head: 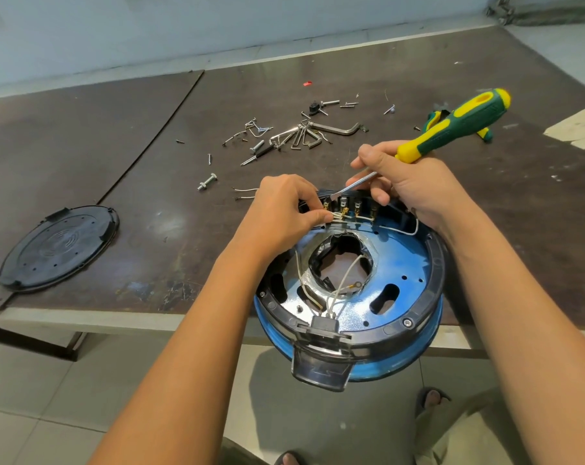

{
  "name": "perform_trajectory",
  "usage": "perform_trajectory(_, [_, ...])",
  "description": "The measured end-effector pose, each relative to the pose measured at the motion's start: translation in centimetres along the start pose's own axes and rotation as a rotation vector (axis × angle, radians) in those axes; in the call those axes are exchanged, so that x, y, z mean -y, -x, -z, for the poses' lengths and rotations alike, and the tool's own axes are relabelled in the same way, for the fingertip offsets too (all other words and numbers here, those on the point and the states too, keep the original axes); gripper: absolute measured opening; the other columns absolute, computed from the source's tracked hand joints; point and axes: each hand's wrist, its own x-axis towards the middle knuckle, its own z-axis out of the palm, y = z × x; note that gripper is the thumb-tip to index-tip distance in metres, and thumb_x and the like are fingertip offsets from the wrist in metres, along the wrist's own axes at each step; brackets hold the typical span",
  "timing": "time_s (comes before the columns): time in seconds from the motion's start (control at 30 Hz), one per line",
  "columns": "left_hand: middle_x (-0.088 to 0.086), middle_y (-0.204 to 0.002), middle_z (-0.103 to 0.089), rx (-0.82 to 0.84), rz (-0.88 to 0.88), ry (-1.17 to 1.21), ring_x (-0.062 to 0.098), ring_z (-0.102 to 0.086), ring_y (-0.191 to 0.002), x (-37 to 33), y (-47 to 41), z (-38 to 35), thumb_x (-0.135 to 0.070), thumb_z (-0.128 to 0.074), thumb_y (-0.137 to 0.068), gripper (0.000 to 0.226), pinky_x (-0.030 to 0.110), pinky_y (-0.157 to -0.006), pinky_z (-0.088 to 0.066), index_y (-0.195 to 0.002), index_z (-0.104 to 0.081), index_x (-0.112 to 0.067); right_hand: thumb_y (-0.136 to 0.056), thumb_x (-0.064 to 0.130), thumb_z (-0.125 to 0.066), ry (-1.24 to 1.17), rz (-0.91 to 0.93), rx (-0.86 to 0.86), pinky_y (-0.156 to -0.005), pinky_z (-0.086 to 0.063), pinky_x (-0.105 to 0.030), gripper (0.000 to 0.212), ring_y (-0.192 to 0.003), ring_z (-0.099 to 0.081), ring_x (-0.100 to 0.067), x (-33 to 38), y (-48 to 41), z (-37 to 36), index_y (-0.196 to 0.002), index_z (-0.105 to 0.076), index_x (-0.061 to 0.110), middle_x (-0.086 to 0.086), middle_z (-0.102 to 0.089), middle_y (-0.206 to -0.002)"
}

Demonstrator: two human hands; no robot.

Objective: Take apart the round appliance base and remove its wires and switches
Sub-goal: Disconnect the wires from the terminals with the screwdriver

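Observation:
The round blue appliance base [401, 263] with a black rim lies upside down, overhanging the table's front edge. A row of brass switch terminals [349, 208] stands at its far side, with white wires [338, 219] running to them. My left hand [284, 209] pinches the white wires at the leftmost terminals. My right hand [405, 182] grips a green and yellow screwdriver [452, 127], whose flat tip touches the left end of the terminal row. More white wires [338, 290] run from the central hole to a black connector [324, 325] at the near rim.
A black round cover plate [57, 248] lies at the table's left. Several loose screws, bolts and hex keys [304, 134] are scattered behind the base. A second green and yellow tool [433, 118] and a paper sheet [579, 127] lie at the right. My feet show on the tiled floor.

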Motion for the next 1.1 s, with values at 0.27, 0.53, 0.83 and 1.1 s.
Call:
perform_trajectory(0.27, [0.0,-0.093,-0.073,-0.006,-0.011,-0.002,0.013,-0.063,-0.09,0.16,-0.02,-0.13,-0.034,-0.081,-0.08,0.017,0.032,-0.08,-0.05,-0.078,-0.08,-0.017,-0.099,0.033,-0.066,-0.04,-0.071,-0.035,-0.045,-0.041,-0.014,0.025,-0.039,-0.041,-0.006,-0.11,-0.37,-0.03,-0.091,-0.073,0.009,-0.019,-0.078,-0.087])
perform_trajectory(0.53, [0.0,-0.092,-0.073,-0.003,-0.023,-0.023,0.012,-0.064,-0.09,0.33,-0.07,-0.18,-0.035,-0.081,-0.078,0.018,0.023,-0.078,-0.046,-0.077,-0.08,-0.017,-0.1,0.03,-0.065,-0.024,-0.119,-0.036,-0.045,-0.039,-0.013,0.028,-0.038,-0.038,-0.005,0.03,-0.7,-0.11,-0.09,-0.073,0.004,-0.022,-0.077,-0.088])
perform_trajectory(0.83, [-0.002,-0.091,-0.074,-0.005,-0.041,-0.034,0.009,-0.063,-0.089,0.31,-0.02,-0.09,-0.036,-0.082,-0.078,0.018,0.005,-0.072,-0.036,-0.076,-0.08,-0.018,-0.101,0.028,-0.063,-0.039,-0.131,-0.023,-0.047,-0.038,-0.011,0.029,-0.038,-0.036,-0.004,0.02,-0.85,-0.1,-0.091,-0.072,0.002,-0.024,-0.076,-0.086])
perform_trajectory(1.1, [-0.001,-0.093,-0.073,-0.002,-0.038,-0.018,0.011,-0.064,-0.092,0.29,0.04,-0.01,-0.036,-0.082,-0.077,0.018,0.014,-0.074,-0.043,-0.077,-0.08,-0.019,-0.1,0.032,-0.063,-0.058,-0.122,0.0,-0.05,-0.043,-0.011,0.029,-0.038,-0.036,-0.004,-0.24,-0.88,0.09,-0.089,-0.074,0.008,-0.02,-0.077,-0.081])
